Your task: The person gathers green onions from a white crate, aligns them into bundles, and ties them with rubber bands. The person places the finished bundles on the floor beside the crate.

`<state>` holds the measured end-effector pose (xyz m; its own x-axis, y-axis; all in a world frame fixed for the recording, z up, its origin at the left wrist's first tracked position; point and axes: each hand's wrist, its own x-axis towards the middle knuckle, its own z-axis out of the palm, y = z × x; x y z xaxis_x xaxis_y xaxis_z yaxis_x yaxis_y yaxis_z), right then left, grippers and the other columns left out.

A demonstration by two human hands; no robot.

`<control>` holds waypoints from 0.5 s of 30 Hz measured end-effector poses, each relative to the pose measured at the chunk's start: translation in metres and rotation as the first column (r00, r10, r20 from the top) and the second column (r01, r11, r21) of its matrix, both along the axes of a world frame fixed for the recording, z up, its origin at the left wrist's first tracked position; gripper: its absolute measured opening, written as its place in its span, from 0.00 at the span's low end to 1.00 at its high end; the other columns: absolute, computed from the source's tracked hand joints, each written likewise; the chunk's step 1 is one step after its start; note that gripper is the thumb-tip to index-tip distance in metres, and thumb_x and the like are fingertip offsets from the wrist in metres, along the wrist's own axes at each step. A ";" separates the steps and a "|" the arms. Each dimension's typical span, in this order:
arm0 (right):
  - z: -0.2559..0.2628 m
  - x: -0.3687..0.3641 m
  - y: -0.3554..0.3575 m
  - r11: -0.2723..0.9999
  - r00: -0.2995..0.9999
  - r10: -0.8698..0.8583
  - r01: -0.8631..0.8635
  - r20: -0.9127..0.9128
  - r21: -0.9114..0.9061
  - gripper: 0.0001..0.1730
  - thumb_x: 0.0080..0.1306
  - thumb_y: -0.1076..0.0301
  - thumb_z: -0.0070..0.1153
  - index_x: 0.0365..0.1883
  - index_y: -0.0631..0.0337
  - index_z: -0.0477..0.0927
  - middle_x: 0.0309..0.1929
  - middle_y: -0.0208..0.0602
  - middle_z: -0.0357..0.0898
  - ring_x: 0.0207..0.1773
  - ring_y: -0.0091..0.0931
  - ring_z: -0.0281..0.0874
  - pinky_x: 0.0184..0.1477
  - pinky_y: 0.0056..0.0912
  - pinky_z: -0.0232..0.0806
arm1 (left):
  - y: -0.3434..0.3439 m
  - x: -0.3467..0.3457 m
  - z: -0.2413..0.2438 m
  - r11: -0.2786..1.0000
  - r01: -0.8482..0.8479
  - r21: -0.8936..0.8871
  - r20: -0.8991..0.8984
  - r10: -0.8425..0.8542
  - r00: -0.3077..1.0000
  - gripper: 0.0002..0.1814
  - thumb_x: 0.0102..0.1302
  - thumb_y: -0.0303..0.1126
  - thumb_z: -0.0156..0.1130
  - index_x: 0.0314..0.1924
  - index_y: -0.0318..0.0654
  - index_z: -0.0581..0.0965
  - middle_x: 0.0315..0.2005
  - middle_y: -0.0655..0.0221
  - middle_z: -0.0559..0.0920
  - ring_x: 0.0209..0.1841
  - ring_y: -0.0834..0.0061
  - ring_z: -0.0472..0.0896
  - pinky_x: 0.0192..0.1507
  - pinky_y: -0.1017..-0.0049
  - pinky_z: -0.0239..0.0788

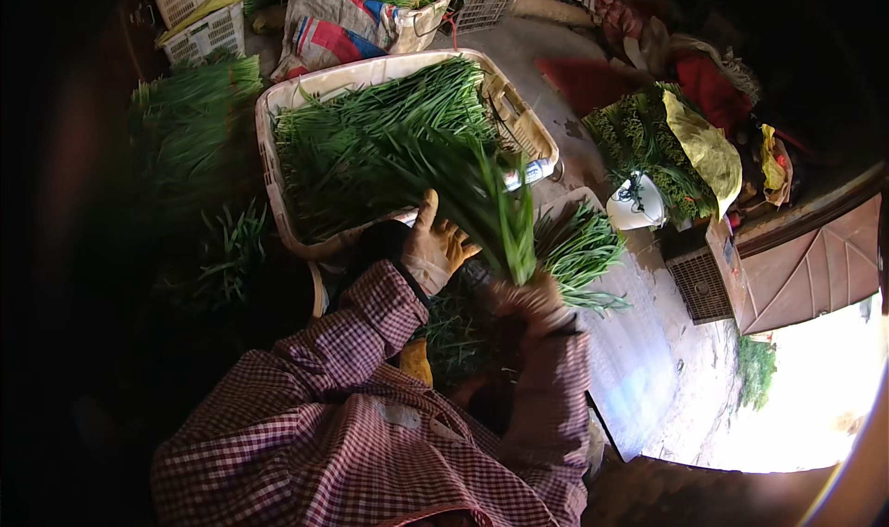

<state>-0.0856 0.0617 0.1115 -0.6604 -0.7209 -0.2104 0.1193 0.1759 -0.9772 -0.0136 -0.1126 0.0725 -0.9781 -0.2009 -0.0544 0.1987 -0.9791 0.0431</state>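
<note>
My right hand [531, 301], blurred by motion, grips the lower end of a bunch of long green leafy stalks [510, 228], whose leaves fan up and to the left. Close beside the bunch, my left hand [436, 249] has its fingers apart, with a wrap at the wrist and nothing in it. Beyond both hands stands a white plastic crate [267, 138] filled with more green stalks [410, 103]. A loose pile of green leaves [587, 256] lies on a flat board [642, 360] to the right.
Bundled greens [201, 110] lie left of the crate. Stacked white crates [208, 34] and a woven sack [333, 34] stand behind. At right are a white container [635, 204], budded green bundles [639, 127], a yellow sheet [701, 152] and a dark crate [701, 287].
</note>
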 end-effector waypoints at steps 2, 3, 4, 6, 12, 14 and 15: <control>0.002 -0.042 -0.016 0.964 0.947 0.088 -0.004 -0.308 0.266 0.28 0.50 0.67 0.67 0.49 0.63 0.73 0.41 0.33 0.80 0.38 0.27 0.78 0.39 0.31 0.72 | 0.012 0.001 -0.025 0.952 0.043 -0.302 0.091 -0.016 0.996 0.40 0.61 0.61 0.52 0.64 0.41 0.60 0.64 0.61 0.60 0.66 0.60 0.57 0.65 0.53 0.46; -0.009 -0.063 -0.022 0.874 0.810 0.207 0.099 -0.548 0.476 0.28 0.51 0.64 0.67 0.48 0.63 0.73 0.41 0.36 0.80 0.39 0.28 0.79 0.39 0.34 0.71 | 0.025 0.007 -0.025 0.896 0.094 -0.434 0.136 -0.038 0.990 0.41 0.61 0.60 0.53 0.65 0.41 0.57 0.66 0.62 0.57 0.68 0.60 0.54 0.66 0.53 0.44; -0.022 -0.066 -0.037 0.945 0.813 0.179 0.014 -0.553 0.326 0.21 0.54 0.68 0.61 0.45 0.65 0.73 0.37 0.34 0.81 0.38 0.24 0.77 0.41 0.27 0.70 | 0.031 0.009 -0.024 0.815 0.242 -0.527 0.212 -0.150 0.966 0.44 0.60 0.56 0.56 0.68 0.45 0.51 0.66 0.64 0.57 0.68 0.58 0.53 0.66 0.52 0.44; -0.018 -0.051 -0.041 0.907 0.532 0.260 0.152 -0.806 0.393 0.27 0.51 0.56 0.63 0.43 0.64 0.71 0.34 0.42 0.81 0.37 0.35 0.80 0.37 0.35 0.71 | 0.037 -0.001 -0.022 0.808 0.309 -0.501 0.187 -0.247 0.951 0.43 0.56 0.49 0.65 0.68 0.51 0.54 0.66 0.66 0.56 0.67 0.56 0.55 0.64 0.49 0.46; 0.020 0.019 -0.058 0.568 0.654 0.368 0.404 -0.661 0.717 0.38 0.49 0.42 0.62 0.47 0.58 0.63 0.30 0.46 0.80 0.32 0.42 0.79 0.32 0.44 0.70 | 0.031 -0.014 -0.013 0.963 0.069 -0.259 0.236 -0.006 0.972 0.25 0.59 0.44 0.64 0.53 0.41 0.71 0.45 0.64 0.78 0.50 0.64 0.75 0.54 0.61 0.66; 0.003 0.026 -0.062 0.675 0.602 0.331 0.387 -0.726 0.628 0.37 0.49 0.43 0.62 0.48 0.58 0.63 0.29 0.46 0.80 0.32 0.43 0.79 0.32 0.45 0.70 | 0.026 0.002 -0.001 0.993 -0.068 -0.093 0.218 0.086 0.972 0.24 0.60 0.45 0.62 0.51 0.40 0.72 0.42 0.64 0.79 0.46 0.63 0.77 0.52 0.61 0.68; -0.001 0.029 -0.061 0.713 0.576 0.303 0.392 -0.759 0.582 0.37 0.50 0.44 0.62 0.48 0.58 0.62 0.29 0.46 0.79 0.32 0.43 0.79 0.31 0.45 0.70 | 0.024 0.002 -0.001 0.995 -0.067 -0.072 0.200 0.080 0.977 0.23 0.60 0.45 0.62 0.50 0.39 0.72 0.43 0.64 0.79 0.47 0.63 0.77 0.52 0.61 0.68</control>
